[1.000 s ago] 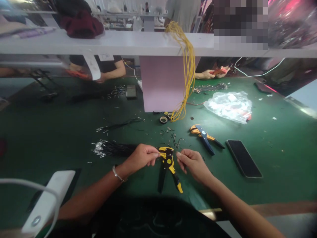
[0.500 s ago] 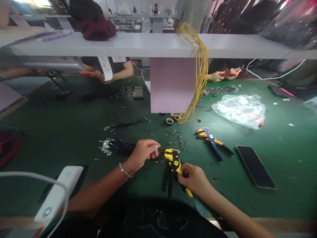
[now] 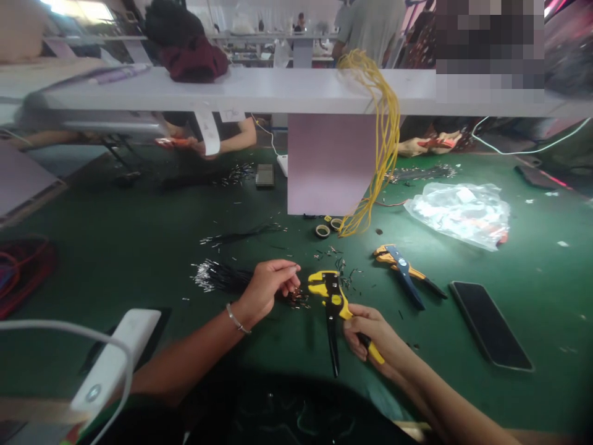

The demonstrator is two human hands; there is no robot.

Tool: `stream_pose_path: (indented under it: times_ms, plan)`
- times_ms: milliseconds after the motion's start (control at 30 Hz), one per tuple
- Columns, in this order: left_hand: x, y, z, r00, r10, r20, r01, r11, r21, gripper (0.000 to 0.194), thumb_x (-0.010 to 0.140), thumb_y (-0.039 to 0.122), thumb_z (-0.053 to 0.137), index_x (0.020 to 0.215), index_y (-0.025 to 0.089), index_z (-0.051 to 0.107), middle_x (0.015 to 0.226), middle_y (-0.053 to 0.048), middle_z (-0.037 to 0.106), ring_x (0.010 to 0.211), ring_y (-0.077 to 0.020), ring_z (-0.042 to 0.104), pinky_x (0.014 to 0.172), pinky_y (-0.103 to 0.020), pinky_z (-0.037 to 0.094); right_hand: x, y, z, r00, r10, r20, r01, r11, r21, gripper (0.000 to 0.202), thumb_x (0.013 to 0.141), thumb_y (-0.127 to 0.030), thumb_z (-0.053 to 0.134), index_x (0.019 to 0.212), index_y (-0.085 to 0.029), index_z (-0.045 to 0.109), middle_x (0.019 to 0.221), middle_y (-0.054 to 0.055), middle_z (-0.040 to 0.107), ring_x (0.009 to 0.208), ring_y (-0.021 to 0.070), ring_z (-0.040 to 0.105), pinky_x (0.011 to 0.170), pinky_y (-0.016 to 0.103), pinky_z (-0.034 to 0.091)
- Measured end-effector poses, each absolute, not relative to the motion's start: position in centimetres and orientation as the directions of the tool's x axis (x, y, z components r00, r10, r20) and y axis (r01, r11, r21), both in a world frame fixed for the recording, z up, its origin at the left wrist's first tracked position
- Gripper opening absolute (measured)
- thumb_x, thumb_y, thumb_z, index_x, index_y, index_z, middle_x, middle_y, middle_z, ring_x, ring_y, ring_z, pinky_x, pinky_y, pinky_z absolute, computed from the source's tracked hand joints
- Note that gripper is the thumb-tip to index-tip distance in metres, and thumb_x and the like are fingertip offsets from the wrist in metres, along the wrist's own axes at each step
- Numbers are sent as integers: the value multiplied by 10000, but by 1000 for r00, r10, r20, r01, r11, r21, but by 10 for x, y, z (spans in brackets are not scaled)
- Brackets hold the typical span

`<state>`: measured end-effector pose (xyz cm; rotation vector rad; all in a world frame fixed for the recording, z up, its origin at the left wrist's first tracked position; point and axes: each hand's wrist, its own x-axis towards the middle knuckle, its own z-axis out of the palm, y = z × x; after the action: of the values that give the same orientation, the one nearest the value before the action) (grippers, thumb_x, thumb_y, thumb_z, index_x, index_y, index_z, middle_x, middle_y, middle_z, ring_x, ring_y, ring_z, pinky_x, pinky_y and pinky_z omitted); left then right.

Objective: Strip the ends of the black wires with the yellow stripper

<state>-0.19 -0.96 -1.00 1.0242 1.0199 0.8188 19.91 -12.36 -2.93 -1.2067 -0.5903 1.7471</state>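
My left hand (image 3: pixel 273 287) is closed in a pinch, with a thin wire barely visible at the fingertips. Beneath it lies a bundle of black wires (image 3: pixel 227 275), silvery ends to the left and coppery ends (image 3: pixel 299 299) to the right. My right hand (image 3: pixel 370 334) grips one handle of a yellow and black wire stripper (image 3: pixel 334 300). The stripper's handles are spread, and its jaws point left, slightly apart from my left fingertips. Small black cut-off bits (image 3: pixel 345 269) lie scattered behind the stripper.
To the right lie a blue and orange wire stripper (image 3: pixel 402 266), a phone (image 3: pixel 491 324) and a clear plastic bag (image 3: pixel 461 213). Yellow wires (image 3: pixel 386 136) hang from the shelf (image 3: pixel 259 93). Tape rolls (image 3: pixel 322 231) sit below its support. A white power strip (image 3: pixel 115 358) is at left. Co-workers' hands (image 3: pixel 435 143) work across the table.
The wire stripper in my right hand has moved away from my left fingertips, rightward and nearer to me. My left hand stays pinched over the bundle. The whole view has shifted slightly.
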Motion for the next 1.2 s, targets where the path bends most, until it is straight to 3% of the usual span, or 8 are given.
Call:
stream_pose_path:
  times_ms: [133, 233, 500, 733, 833, 967, 1100, 1200]
  plan:
    - [-2, -9, -8, 282, 922, -264, -91, 300, 950, 204, 734, 258, 672, 835, 82, 679, 625, -54, 652, 503, -97, 557, 450, -201, 377, 202, -118, -22, -59, 937, -343, -368, -340, -865, 18, 614, -156, 626, 626, -143, 631, 545, -3, 604, 437, 100, 499, 452, 220, 437]
    - [0, -13, -7, 308, 902, -303, -89, 344, 935, 212, 736, 263, 667, 838, 77, 664, 647, -77, 668, 511, -117, 578, 450, -214, 397, 201, -114, -16, -10, 963, -271, -281, -263, -923, 72, 620, -161, 639, 672, -146, 686, 619, 21, 659, 583, 145, 576, 606, 254, 471]
    - [7, -31, -3, 421, 807, -413, -107, 497, 861, 229, 736, 265, 687, 856, 73, 652, 721, -115, 697, 571, -149, 635, 513, -247, 475, 187, -105, -21, 86, 985, -153, -148, -139, -979, 143, 642, -254, 696, 750, -162, 713, 713, 31, 670, 676, 184, 568, 650, 285, 469]
    - [11, -38, -6, 418, 798, -433, -163, 535, 829, 214, 705, 250, 724, 800, 66, 671, 729, -89, 679, 586, -133, 636, 594, -267, 521, 174, -107, -34, 67, 997, 30, 172, 18, -985, 205, 732, -205, 584, 913, -153, 666, 748, 8, 618, 663, 148, 499, 625, 252, 427]
    - [13, -41, -7, 422, 801, -426, -155, 526, 836, 223, 702, 260, 731, 787, 61, 679, 724, -89, 675, 573, -127, 629, 592, -265, 520, 168, -109, -37, 26, 999, -42, 136, -46, -990, 232, 687, -183, 590, 913, -160, 635, 716, -9, 591, 626, 136, 474, 585, 240, 416]
    - [14, -43, -2, 412, 824, -388, -159, 485, 860, 218, 696, 266, 733, 775, 69, 683, 738, -86, 677, 562, -125, 619, 564, -268, 515, 164, -107, -38, -56, 977, -206, -25, -208, -978, 128, 637, -214, 635, 752, -172, 600, 613, -17, 557, 588, 151, 492, 563, 264, 442]
    - [12, -40, 2, 371, 860, -350, -137, 423, 896, 219, 706, 272, 713, 781, 70, 680, 705, -98, 688, 541, -134, 615, 536, -275, 508, 170, -103, -33, -5, 985, -174, -121, -173, -977, 190, 691, -279, 651, 850, -175, 647, 865, 61, 677, 789, 229, 604, 788, 390, 508]
    - [11, -38, 3, 335, 887, -316, -113, 371, 922, 218, 723, 271, 692, 810, 72, 675, 660, -85, 680, 515, -132, 601, 485, -252, 479, 177, -102, -31, 77, 990, -122, -52, -118, -992, 313, 706, -275, 639, 1003, -179, 644, 1034, 95, 665, 859, 247, 604, 769, 399, 531]
